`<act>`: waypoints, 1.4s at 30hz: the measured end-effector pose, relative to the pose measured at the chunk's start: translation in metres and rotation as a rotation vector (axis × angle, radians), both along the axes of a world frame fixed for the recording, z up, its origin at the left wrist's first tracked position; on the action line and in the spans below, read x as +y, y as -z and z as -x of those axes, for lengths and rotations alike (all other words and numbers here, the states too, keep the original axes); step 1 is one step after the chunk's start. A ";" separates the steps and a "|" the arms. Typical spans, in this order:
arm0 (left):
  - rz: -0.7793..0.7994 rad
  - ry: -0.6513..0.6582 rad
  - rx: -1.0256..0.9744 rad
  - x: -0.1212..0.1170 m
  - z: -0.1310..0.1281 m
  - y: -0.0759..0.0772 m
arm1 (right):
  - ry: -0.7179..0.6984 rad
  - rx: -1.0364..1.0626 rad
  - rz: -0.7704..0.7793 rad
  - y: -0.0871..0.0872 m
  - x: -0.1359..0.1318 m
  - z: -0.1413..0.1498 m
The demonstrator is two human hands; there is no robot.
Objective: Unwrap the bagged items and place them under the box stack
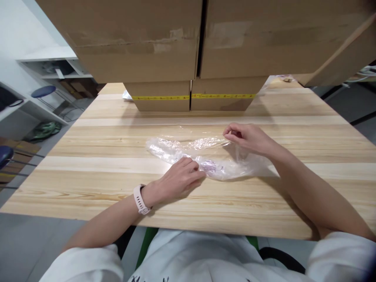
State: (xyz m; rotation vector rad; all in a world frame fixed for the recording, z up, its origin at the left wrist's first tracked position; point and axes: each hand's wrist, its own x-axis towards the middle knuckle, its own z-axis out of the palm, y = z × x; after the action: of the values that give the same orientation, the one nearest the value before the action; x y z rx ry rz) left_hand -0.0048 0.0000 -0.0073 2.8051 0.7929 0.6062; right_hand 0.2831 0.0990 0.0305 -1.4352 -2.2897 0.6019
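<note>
A clear, crinkled plastic bag [232, 166] with a purplish printed patch lies across the wooden table in front of me. My right hand [248, 137] pinches the bag's upper edge toward its right side, thumb and forefinger together, raising the film slightly. On the bag's lower edge, near the purple patch, rests my left hand [183, 176]. Its fingers are curled and pressed together on the film; what lies beneath the fingertips is hidden. A pale pink watch band [140, 199] circles my left wrist.
Large cardboard boxes [132, 43] stand stacked at the back of the wooden table [102, 168], overhanging smaller boxes with yellow tape [161, 98]. A blue-topped stool [44, 91] and white shelving [47, 58] are off to the left. The table's front edge is close to my body.
</note>
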 end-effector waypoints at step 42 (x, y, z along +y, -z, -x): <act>0.096 -0.139 -0.193 0.009 -0.017 0.009 | 0.409 0.351 0.467 0.031 0.030 -0.031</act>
State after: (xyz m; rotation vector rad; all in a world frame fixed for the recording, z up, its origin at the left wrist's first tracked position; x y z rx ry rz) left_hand 0.0125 0.0094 -0.0158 2.5730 0.9555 0.8235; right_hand 0.3136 0.1289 -0.0009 -1.7675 -1.5848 1.1939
